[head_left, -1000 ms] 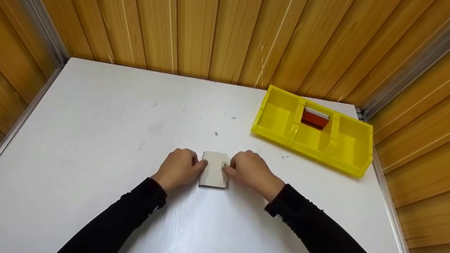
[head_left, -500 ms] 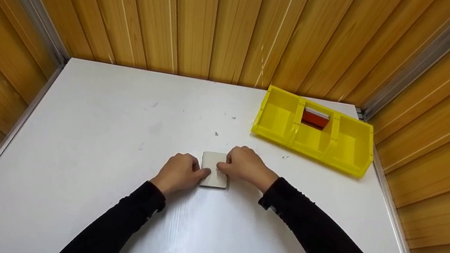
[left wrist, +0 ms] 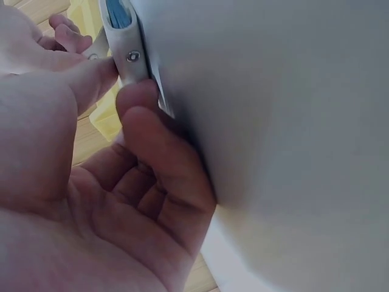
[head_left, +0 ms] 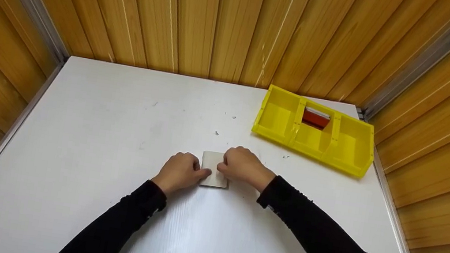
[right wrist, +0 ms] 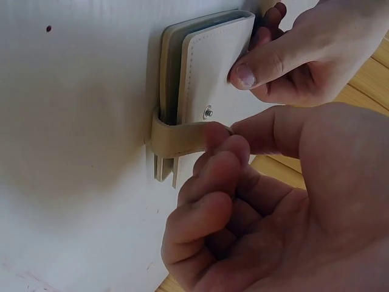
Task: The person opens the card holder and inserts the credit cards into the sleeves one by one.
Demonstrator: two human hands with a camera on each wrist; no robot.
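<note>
A small cream wallet (head_left: 212, 159) lies on the white table between both hands in the head view. My left hand (head_left: 179, 172) holds its left side, with the thumb on the cover, which the right wrist view shows as well. Over the cover's right part, my right hand (head_left: 243, 165) pinches the end of the wallet's strap (right wrist: 182, 139) between thumb and forefinger. That strap wraps round the open edge, just beside a metal snap stud (right wrist: 208, 112) on the cover. Something blue (left wrist: 120, 13) shows inside the wallet in the left wrist view.
At the back right of the table (head_left: 121, 106) stands a yellow bin (head_left: 276, 114) with three compartments. A red and white item (head_left: 315, 118) sits in its middle one. Wood-look panels (head_left: 235, 25) wall the table at the back and both sides.
My right hand has moved left from the wallet's right edge onto its cover, bringing the strap over. My left thumb has slid further onto the cover. The last half second shows little motion.
</note>
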